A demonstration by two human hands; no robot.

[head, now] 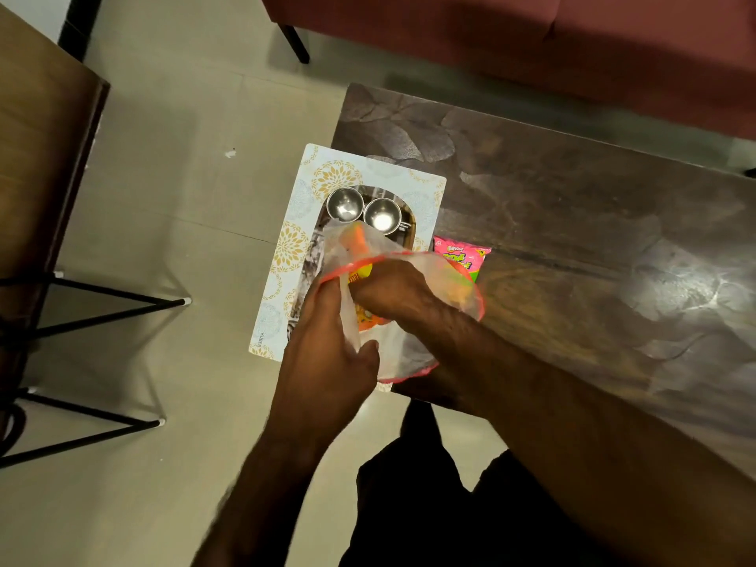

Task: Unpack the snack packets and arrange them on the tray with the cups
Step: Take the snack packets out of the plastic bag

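So the snack packets are mostly still inside the thin plastic bag (pixel 392 321), the see-through one with the red edge, which is held up right over the near end of the tray (pixel 286 247). You can make out an orange-yellow packet (pixel 366 317) through the film, and maybe a second orange one higher up, hard to say. One pink packet (pixel 460 255) is already out, lying on the desk (pixel 572 239) just beside the tray's right edge, not on it yet.

The left hand (pixel 327 341) is pinched shut on the bag's side, thumb on one face and fingers on the other, holding the mouth up. The right hand (pixel 392 292) is pushed into the opening; its fingers are buried in there, so I can't tell if it's actually got hold of a packet.

Two steel cups (pixel 364 210) sit side by side at the far end of the tray, touching or nearly so.

My take on doing this bit well: keep the left hand holding the mouth wide and steady, pull one packet straight out rather than tipping the bag, and stay clear of the cups since the bag is hanging close to them. Tray also overhangs the desk edge, so don't lean on it.
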